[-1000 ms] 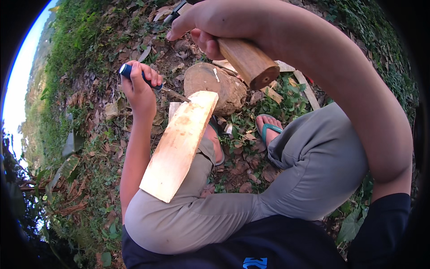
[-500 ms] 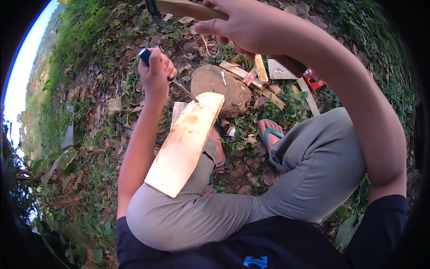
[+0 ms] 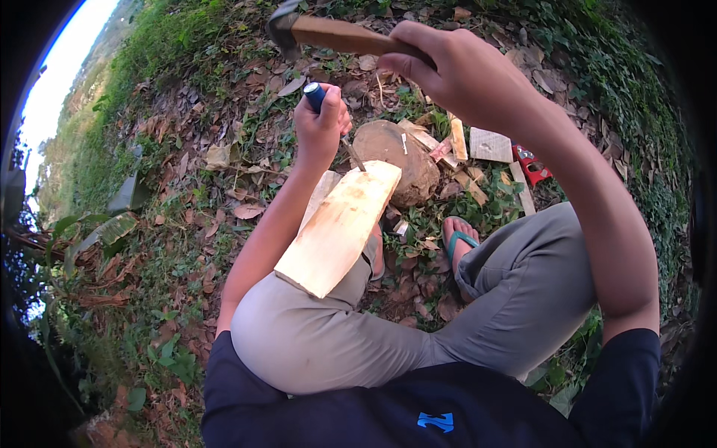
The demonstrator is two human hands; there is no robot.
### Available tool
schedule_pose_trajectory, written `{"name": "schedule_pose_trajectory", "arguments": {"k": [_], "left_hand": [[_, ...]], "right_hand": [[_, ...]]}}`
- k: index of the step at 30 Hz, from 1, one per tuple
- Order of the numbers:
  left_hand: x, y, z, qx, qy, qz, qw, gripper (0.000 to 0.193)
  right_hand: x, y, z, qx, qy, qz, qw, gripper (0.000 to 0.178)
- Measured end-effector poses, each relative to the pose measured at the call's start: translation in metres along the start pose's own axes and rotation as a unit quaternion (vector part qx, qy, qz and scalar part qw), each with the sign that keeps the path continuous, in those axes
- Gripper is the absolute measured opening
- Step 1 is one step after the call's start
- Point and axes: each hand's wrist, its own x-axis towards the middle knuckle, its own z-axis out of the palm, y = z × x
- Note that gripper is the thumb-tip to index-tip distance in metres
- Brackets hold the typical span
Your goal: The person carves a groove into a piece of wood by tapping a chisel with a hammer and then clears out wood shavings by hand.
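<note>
My left hand is closed around a chisel with a blue handle, its butt end pointing up. The blade slants down to the far end of a pale wooden board, where its tip meets the wood near the edge. That board lies sloping, its near end on my left thigh and its far end by a round log stump. Raised above and to the right of the chisel, my right hand grips a hammer by its wooden handle. The dark hammer head is up in the air, apart from the chisel.
Offcuts and split wood pieces lie beyond the stump, near a squared wood block. A red tool or object rests beside the block. My sandalled foot stands among dry leaves and grass. Another wood piece shows behind the board.
The whole view has shifted, so the scene sits farther right. My left hand has swung to the right, leaving the chisel steeper. The hammer stays raised in my right hand.
</note>
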Motion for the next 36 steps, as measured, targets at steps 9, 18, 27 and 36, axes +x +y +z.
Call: {"name": "schedule_pose_trajectory", "arguments": {"k": [9, 18, 27, 36], "left_hand": [[-0.002, -0.001, 0.003, -0.017, 0.010, -0.007, 1.000, 0.018], [-0.004, 0.001, 0.003, 0.006, 0.013, -0.018, 1.000, 0.020], [-0.004, 0.002, 0.008, 0.003, 0.019, -0.034, 0.999, 0.021], [-0.003, 0.004, 0.007, 0.021, 0.029, -0.032, 0.999, 0.022]], "right_hand": [[-0.001, 0.005, -0.004, 0.062, 0.007, 0.008, 0.998, 0.036], [0.004, -0.009, -0.021, 0.135, -0.032, 0.048, 0.989, 0.034], [-0.005, -0.037, -0.039, 0.070, -0.015, 0.065, 0.995, 0.022], [0.004, -0.027, -0.024, 0.057, 0.005, 0.135, 0.989, 0.026]]}}
